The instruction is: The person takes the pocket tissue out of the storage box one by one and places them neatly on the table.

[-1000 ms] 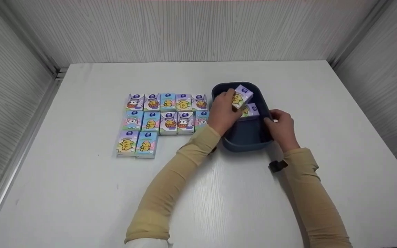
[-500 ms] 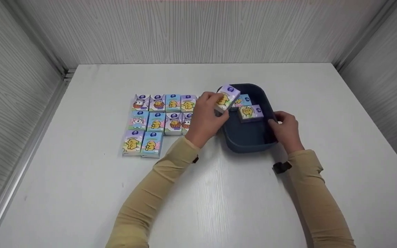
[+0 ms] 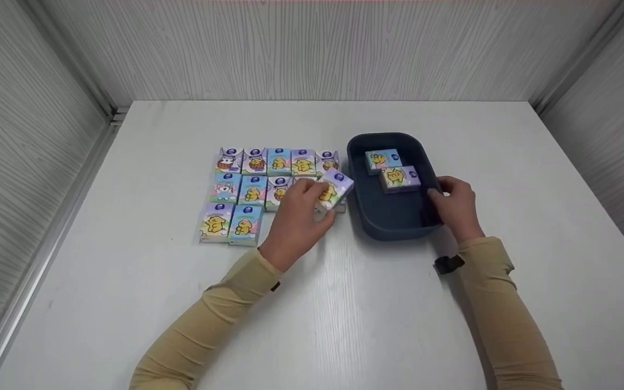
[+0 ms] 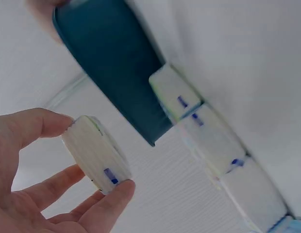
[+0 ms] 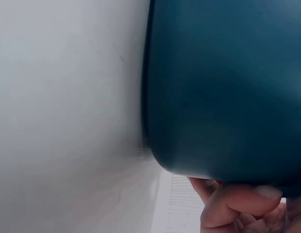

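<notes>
My left hand (image 3: pixel 297 225) pinches a purple tissue pack (image 3: pixel 337 187) printed with a yellow cartoon dog. It holds the pack above the right end of the rows of packs, just left of a dark blue rectangular bin (image 3: pixel 398 234). The left wrist view shows the held pack (image 4: pixel 94 153) between thumb and fingers, its pale end with a blue mark facing the camera. At the bin's right side, my right hand (image 3: pixel 457 210) grips the rim with the thumb inside. A blue pack (image 3: pixel 382 160) and a purple pack (image 3: pixel 401 179) lie inside the bin, touching.
Several tissue packs (image 3: pixel 247 189) lie in three tight rows left of the bin; the left hand and held pack partly cover the middle row. White table (image 3: pixel 344 325) surrounds everything, with grey wood-grain panels (image 3: pixel 317 54) at the back and both sides.
My left hand has moved the purple pack out of the bin, leftward and toward me, over the rows' right end. The right hand has kept its grip on the rim.
</notes>
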The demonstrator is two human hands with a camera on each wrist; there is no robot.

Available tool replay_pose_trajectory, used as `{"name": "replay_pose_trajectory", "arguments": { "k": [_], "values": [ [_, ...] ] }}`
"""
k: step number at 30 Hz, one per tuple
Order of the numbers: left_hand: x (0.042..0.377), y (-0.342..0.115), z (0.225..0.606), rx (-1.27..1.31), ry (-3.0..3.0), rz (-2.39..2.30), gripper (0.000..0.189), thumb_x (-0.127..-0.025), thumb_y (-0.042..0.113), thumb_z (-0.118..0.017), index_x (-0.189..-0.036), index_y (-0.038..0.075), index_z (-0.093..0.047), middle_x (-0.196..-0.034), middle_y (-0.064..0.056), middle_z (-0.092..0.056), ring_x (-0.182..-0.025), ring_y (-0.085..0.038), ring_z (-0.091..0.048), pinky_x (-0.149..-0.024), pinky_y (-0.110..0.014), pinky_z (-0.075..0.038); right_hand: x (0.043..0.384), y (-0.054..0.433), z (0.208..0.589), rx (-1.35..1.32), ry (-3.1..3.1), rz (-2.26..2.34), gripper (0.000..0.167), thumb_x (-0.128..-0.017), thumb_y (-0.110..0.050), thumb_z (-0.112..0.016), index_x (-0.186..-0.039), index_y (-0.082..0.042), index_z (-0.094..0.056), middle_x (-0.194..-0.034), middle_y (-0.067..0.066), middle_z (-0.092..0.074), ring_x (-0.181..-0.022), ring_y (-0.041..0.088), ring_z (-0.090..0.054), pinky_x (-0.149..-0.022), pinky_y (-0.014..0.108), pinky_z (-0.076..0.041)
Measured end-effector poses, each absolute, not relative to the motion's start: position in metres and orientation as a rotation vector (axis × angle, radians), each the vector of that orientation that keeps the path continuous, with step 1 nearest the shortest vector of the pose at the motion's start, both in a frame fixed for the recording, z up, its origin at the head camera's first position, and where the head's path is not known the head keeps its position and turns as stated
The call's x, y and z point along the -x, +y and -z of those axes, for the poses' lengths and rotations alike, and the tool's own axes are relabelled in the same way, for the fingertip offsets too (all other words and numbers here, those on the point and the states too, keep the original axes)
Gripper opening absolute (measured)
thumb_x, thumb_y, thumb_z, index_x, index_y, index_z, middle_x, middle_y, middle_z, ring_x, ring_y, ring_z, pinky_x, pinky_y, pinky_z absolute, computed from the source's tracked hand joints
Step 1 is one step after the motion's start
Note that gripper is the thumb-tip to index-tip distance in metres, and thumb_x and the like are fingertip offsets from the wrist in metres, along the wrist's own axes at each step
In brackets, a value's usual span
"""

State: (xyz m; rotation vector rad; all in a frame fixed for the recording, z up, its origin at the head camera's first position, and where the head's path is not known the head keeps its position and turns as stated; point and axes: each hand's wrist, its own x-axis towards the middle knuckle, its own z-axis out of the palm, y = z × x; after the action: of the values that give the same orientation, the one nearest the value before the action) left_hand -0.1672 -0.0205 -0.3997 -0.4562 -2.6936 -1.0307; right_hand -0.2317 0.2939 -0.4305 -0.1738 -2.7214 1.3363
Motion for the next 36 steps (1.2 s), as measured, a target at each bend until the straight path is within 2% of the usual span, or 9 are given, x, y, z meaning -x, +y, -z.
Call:
{"name": "replay_pose_trajectory", "arguments": {
  "k": [10, 14, 22, 29, 36],
  "values": [
    [0.136, -0.044, 0.425, 0.418, -2.862, 0.99, 0.046, -0.085, 0.02, -0.071, -0.128, 0.011, -0.058, -0.117, -0.006, -0.051, -0.101, -0.016, -0.048, -0.089, -0.03, -0.046, 0.232, 0.289, 0.43, 0.179, -2.729, -1.361, 0.033, -0.093, -0.01, -0.054, -0.122, 0.004, -0.059, -0.117, 0.021, -0.059, -0.106, 0.028, -0.052, -0.093, 0.043, -0.043],
    [0.128, -0.048, 0.425, 0.399, -2.906, 0.947, 0.047, -0.085, 0.02, -0.072, -0.129, 0.011, -0.058, -0.12, -0.007, -0.05, -0.103, -0.017, -0.049, -0.091, -0.03, -0.046, 0.231, 0.287, 0.43, 0.177, -2.723, -1.365, 0.032, -0.093, -0.01, -0.055, -0.121, 0.004, -0.06, -0.116, 0.02, -0.06, -0.105, 0.028, -0.053, -0.092, 0.041, -0.043],
    [0.113, -0.055, 0.419, 0.438, -2.981, 0.762, 0.045, -0.087, 0.02, -0.07, -0.129, 0.008, -0.058, -0.111, -0.01, -0.053, -0.095, -0.019, -0.05, -0.084, -0.031, -0.049, 0.23, 0.284, 0.434, 0.138, -2.721, -1.364, 0.031, -0.092, -0.009, -0.055, -0.119, 0.005, -0.061, -0.115, 0.02, -0.061, -0.106, 0.028, -0.054, -0.092, 0.04, -0.043],
    [0.109, -0.05, 0.421, 0.446, -3.11, 0.49, 0.043, -0.088, 0.025, -0.07, -0.125, 0.005, -0.061, -0.119, -0.017, -0.052, -0.101, -0.026, -0.054, -0.087, -0.038, -0.051, 0.229, 0.291, 0.43, 0.156, -2.741, -1.338, 0.033, -0.094, -0.011, -0.054, -0.122, 0.004, -0.059, -0.117, 0.02, -0.059, -0.108, 0.028, -0.053, -0.093, 0.041, -0.042],
    [0.108, -0.044, 0.424, 0.414, -3.158, 0.364, 0.047, -0.086, 0.028, -0.073, -0.121, -0.001, -0.063, -0.128, -0.02, -0.049, -0.102, -0.029, -0.058, -0.083, -0.037, -0.053, 0.23, 0.293, 0.43, 0.174, -2.751, -1.34, 0.034, -0.094, -0.013, -0.053, -0.124, 0.005, -0.058, -0.118, 0.021, -0.059, -0.108, 0.027, -0.052, -0.093, 0.041, -0.041]
  ]
}}
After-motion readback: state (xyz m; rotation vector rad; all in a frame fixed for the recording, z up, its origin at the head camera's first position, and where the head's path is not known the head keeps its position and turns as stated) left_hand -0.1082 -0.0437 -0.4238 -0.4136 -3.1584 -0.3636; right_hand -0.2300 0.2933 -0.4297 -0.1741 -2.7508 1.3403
